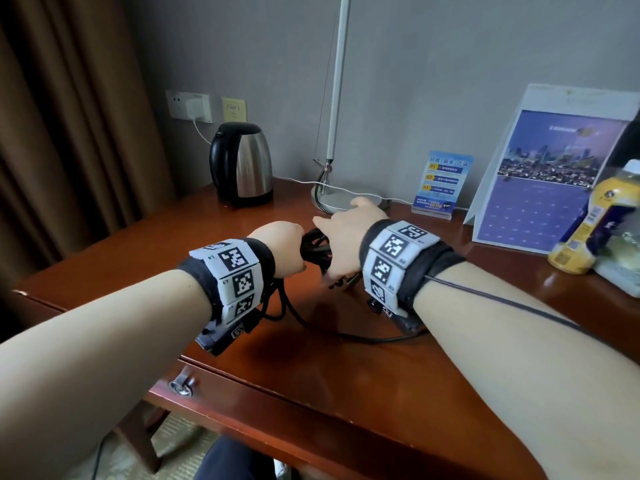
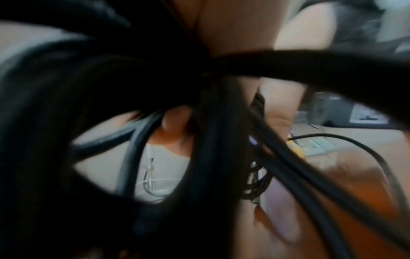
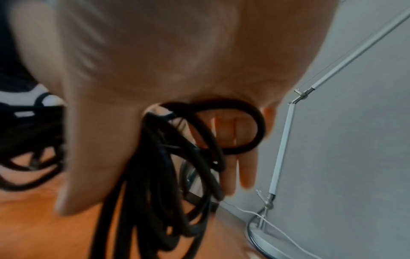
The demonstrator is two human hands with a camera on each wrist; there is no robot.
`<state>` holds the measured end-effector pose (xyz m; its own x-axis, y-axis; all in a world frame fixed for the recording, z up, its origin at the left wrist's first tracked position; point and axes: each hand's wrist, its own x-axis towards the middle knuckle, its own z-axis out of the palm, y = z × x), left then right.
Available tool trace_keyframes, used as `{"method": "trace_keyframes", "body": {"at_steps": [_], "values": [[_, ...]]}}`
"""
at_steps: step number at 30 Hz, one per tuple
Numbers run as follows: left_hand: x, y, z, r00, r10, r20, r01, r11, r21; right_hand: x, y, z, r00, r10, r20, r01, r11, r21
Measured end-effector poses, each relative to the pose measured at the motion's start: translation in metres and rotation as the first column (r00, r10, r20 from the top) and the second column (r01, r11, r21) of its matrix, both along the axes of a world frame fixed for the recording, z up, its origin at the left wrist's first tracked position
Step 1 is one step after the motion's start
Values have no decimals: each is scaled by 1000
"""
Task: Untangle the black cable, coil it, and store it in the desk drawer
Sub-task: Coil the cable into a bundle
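The black cable (image 1: pixel 313 249), a thick bundle of glossy loops, is held above the counter (image 1: pixel 311 358), gripped in the curled left hand (image 1: pixel 280 245); the right hand (image 1: pixel 349 237) is spread against it, fingers (image 3: pixel 246 173) straight.

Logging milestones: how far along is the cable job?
Mostly coiled: left hand grips the black cable bundle above the desk. In hand: right hand works its loops; a tail still trails. Left: the drawer looks shut.
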<state>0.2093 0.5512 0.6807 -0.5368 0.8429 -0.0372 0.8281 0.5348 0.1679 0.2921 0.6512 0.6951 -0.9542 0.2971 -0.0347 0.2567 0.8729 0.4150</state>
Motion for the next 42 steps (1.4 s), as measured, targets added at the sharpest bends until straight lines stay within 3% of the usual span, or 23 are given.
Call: {"method": "trace_keyframes", "body": {"at_steps": [4, 6, 8, 14, 17, 21, 28, 33, 37, 42], "values": [[0, 0, 4, 998, -47, -45, 48, 999, 25, -4, 10, -5, 997, -3, -71, -12, 976, -217], [0, -2, 3, 996, -72, -45, 73, 997, 22, -3, 13, -9, 996, -80, -51, 48, 893, -448], [1, 0, 3, 994, -93, -58, 95, 995, 32, -3, 18, -15, 989, -112, -99, 46, 858, -511], [3, 2, 4, 990, -125, -61, 129, 990, 57, 1, 18, -20, 962, -111, -248, -32, 860, -509], [3, 2, 4, 988, -137, -69, 139, 990, 23, -1, 13, -18, 980, -29, -196, -61, 897, -437], [-3, -1, 5, 992, -114, -53, 115, 993, 13, -2, 9, -15, 981, -47, -190, -28, 927, -374], [-21, -21, 10, 963, -58, 264, 13, 985, 170, 5, 11, -3, 948, -37, -316, -107, 899, -425], [-25, -29, 8, 926, -106, 362, 22, 973, 229, 4, 14, -4, 932, -71, -355, -135, 842, -523], [-22, -24, -2, 958, -73, 276, -24, 943, 333, 0, 16, -4, 921, -74, -383, -160, 823, -544], [-29, -13, -8, 984, 38, 174, -94, 941, 324, 3, 18, -5, 902, -94, -421, -88, 916, -392]]}}
